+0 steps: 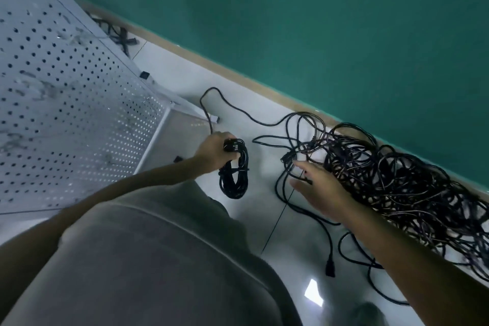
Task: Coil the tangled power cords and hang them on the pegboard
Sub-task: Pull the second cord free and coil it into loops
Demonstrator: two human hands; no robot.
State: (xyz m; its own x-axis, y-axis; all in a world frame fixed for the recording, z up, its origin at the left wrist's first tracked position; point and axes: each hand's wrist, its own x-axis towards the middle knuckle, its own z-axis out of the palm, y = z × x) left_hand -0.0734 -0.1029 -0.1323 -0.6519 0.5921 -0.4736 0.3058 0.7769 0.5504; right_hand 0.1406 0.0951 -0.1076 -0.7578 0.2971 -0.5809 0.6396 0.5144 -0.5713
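Observation:
My left hand grips a coiled black power cord at its top, and the loops hang down over the white floor. A loose strand of that cord runs up and curves right toward the pile. My right hand is spread with straight fingers just above the left edge of a big tangle of black power cords lying along the green wall. The white pegboard stands at the left, tilted in this view.
A loose plug end lies on the floor near my right forearm. More black cords lie behind the pegboard by the wall. The pegboard's frame foot rests on the floor near my left hand. My grey-clad torso fills the lower left.

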